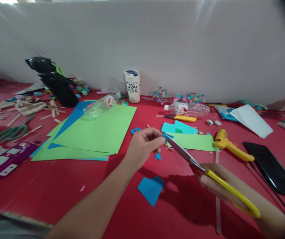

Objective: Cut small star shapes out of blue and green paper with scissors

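Observation:
My left hand (144, 146) pinches a small piece of blue paper (167, 135) between thumb and fingers, above the red table. Yellow-handled scissors (222, 182) are gripped in my right hand (214, 181), their blades pointing up and left so the tips meet the blue piece. Whether the blades are cutting into it I cannot tell. Below my hands lies a larger blue paper scrap (151, 190) with a notched top edge. Small blue star cutouts (158, 156) rest just under my left fingers, and another blue scrap (135, 130) lies behind that hand.
Green paper sheets (95, 129) with a plastic bottle (102, 106) on top lie left. Rightward are a yellow glue gun (232, 146), a glue stick (218, 199), a phone (274, 169) and a yellow utility knife (184, 118). A white cup (133, 87) stands behind.

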The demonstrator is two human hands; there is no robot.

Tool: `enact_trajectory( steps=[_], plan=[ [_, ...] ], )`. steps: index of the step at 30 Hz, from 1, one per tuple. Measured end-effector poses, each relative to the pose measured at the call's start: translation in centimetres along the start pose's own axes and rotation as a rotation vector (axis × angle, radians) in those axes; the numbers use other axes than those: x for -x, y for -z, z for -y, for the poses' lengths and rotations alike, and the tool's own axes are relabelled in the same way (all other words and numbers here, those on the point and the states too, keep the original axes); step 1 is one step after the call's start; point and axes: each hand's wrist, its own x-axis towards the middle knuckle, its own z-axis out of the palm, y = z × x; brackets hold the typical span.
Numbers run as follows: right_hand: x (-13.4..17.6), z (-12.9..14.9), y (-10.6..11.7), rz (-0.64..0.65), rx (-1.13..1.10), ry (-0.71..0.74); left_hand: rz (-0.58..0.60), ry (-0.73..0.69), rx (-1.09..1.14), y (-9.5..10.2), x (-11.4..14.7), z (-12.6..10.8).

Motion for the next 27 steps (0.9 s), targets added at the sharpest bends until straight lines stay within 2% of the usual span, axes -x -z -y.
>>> enact_trajectory(
  steps=[14,20,27],
  plan=[
    [0.1,0.4,-0.7,-0.100,-0.044,-0.052,-0.010,0.034,0.057,-0.1,0.0,0.1],
    [0.0,0.5,-0.7,-0.076,-0.045,-0.049,0.004,0.038,0.059,0.0,-0.1,0.4],
    [-0.2,-0.2,-1.7,0.021,-0.177,-0.037,-0.057,0.031,0.099,-0.7,0.2,0.7]
  ],
)
